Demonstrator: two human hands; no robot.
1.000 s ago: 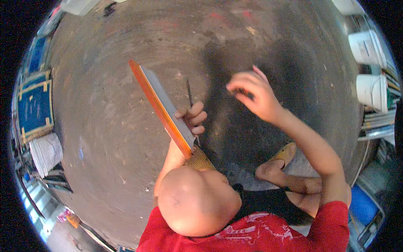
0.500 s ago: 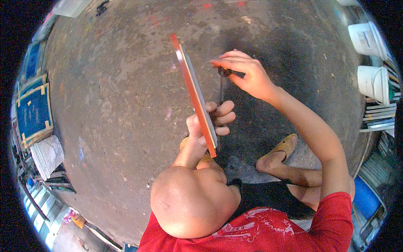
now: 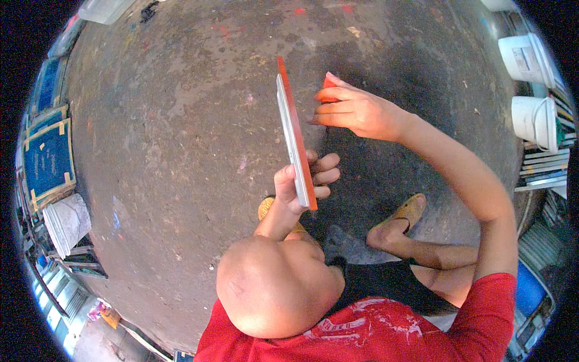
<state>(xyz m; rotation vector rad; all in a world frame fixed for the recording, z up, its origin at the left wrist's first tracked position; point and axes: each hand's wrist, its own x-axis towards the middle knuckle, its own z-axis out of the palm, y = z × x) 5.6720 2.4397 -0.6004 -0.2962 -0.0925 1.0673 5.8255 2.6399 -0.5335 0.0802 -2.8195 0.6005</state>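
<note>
My left hand grips the lower part of a long, thin, red-and-silver bar, thumb on the silver face and fingers on the red side. The bar stands nearly upright in the picture, almost edge-on. To its right and apart from it, my right hand is closed around a small red-orange piece. Only a corner of that piece shows past the fingers, so its kind is hidden.
Stained concrete floor spreads around me. Blue framed panels and a white bucket stand at the left. White buckets and stacked frames line the right, with a blue chair lower down.
The bar has turned, showing its silver face, and its top has swung right. My right hand has rotated; a red-orange piece shows where a dark round part showed before.
</note>
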